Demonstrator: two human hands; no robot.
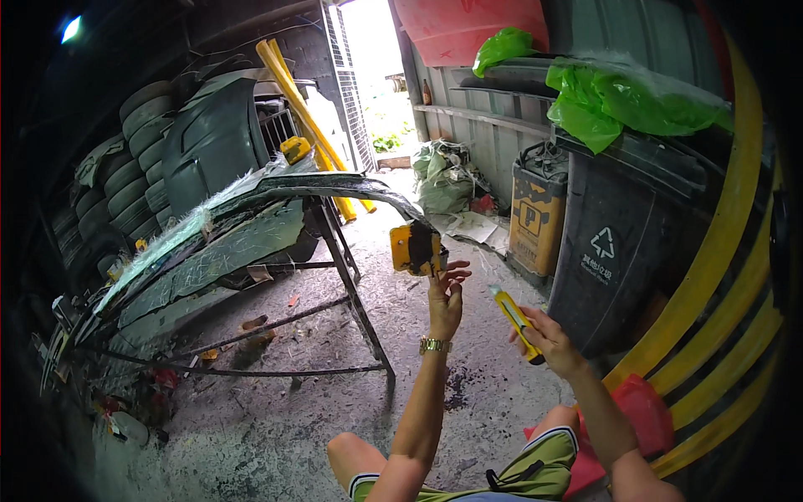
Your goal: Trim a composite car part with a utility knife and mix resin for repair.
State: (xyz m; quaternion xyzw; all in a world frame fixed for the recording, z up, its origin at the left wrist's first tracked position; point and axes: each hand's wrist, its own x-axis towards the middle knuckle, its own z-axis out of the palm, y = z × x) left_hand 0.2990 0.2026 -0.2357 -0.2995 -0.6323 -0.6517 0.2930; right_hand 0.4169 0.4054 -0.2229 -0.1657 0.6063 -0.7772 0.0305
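Note:
My left hand (446, 297), wearing a metal watch, is raised at the lower edge of a yellow, black-smeared block (413, 248), its fingers loosely apart. The block hangs at the right end of a dark car-body panel (209, 259) with shattered, laminated glass, resting on a black metal stand (368, 338). Whether my fingertips press on the block is hard to tell. My right hand (542, 335) is closed round a yellow utility knife (514, 316), its tip pointing up-left toward the block, apart from it.
Stacked tyres (134, 192) and a dark bonnet (205, 142) stand left. Yellow bars (276, 58) lean by the bright doorway. Right are a sack (443, 180), a yellow container (535, 217), a black bin (606, 259) with green plastic (619, 100), curved yellow slats (694, 393) and red material (640, 402).

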